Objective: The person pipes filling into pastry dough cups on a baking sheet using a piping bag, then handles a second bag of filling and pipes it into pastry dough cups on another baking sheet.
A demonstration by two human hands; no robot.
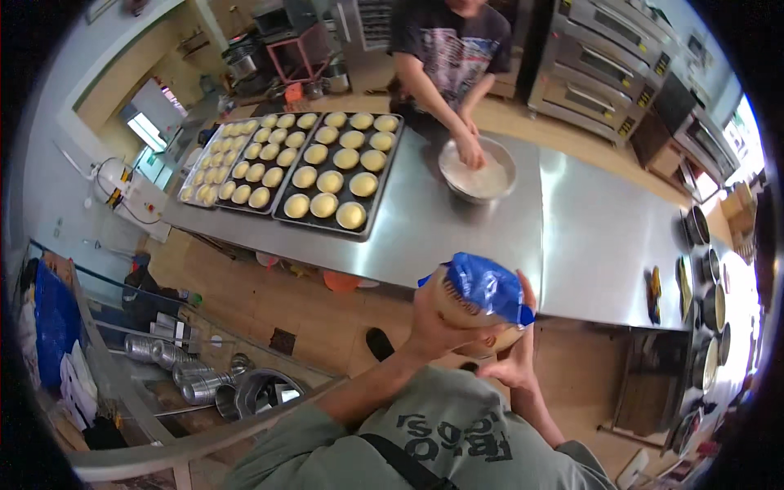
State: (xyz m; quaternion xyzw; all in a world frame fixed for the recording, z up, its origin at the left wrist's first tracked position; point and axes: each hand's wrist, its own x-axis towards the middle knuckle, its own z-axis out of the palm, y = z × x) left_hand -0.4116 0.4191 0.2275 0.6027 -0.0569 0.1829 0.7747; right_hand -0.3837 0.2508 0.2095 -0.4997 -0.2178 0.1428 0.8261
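Observation:
In front of my chest I hold a plump plastic bag with a crinkled blue top and a beige printed body. What is inside it cannot be made out. My left hand is wrapped round its left side and lower front. My right hand grips it from the right and below, with fingers reaching up along its edge. Beyond the bag lies the near edge of a steel table. A metal bowl with pale, whitish contents stands on the table, and another person's hand reaches into it.
Dark trays carry several rows of small cups with yellow filling at the table's left. Round pans line the far right edge. Deck ovens stand at the back. Metal tins and a rail are low on the left.

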